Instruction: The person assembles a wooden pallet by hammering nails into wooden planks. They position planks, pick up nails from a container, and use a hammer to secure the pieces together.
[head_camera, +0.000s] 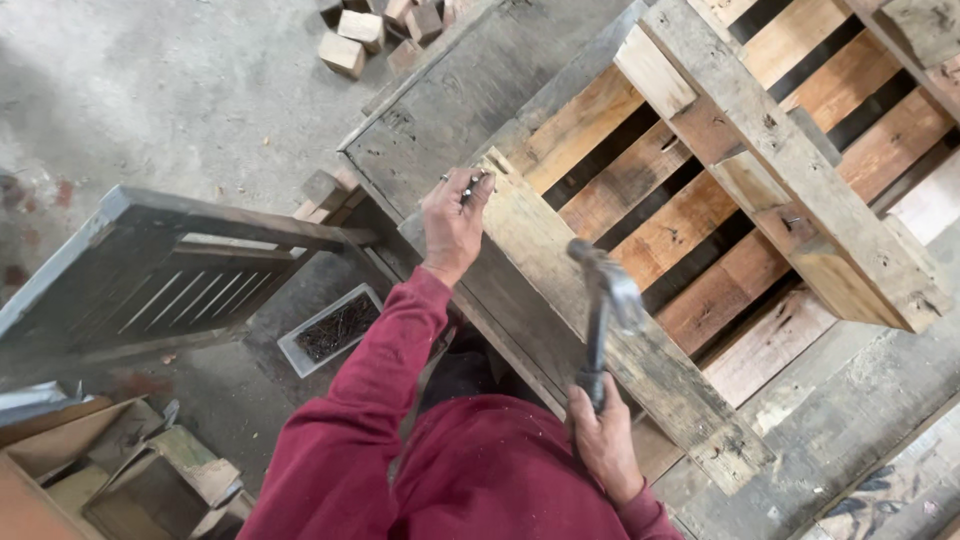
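**Hammer up, nails pinched over the pallet plank**

Concrete workshop floor, grey and dusty, with a wooden pallet (760, 190) filling most of the view. Left hand (452, 222) rests on the end of the pallet's near plank (600, 330), fingers pinched together on a few nails (472, 185). Right hand (603, 440) is wrapped tight round the handle of a hammer (600, 300), its head raised just above that plank. Beside the pallet's left corner sits a small tray of nails (333, 328), and past it a dark slatted panel (160, 270) crowds that side. Loose wood blocks (360, 35) lie beyond the pallet's far corner, with bare floor between them and the panel
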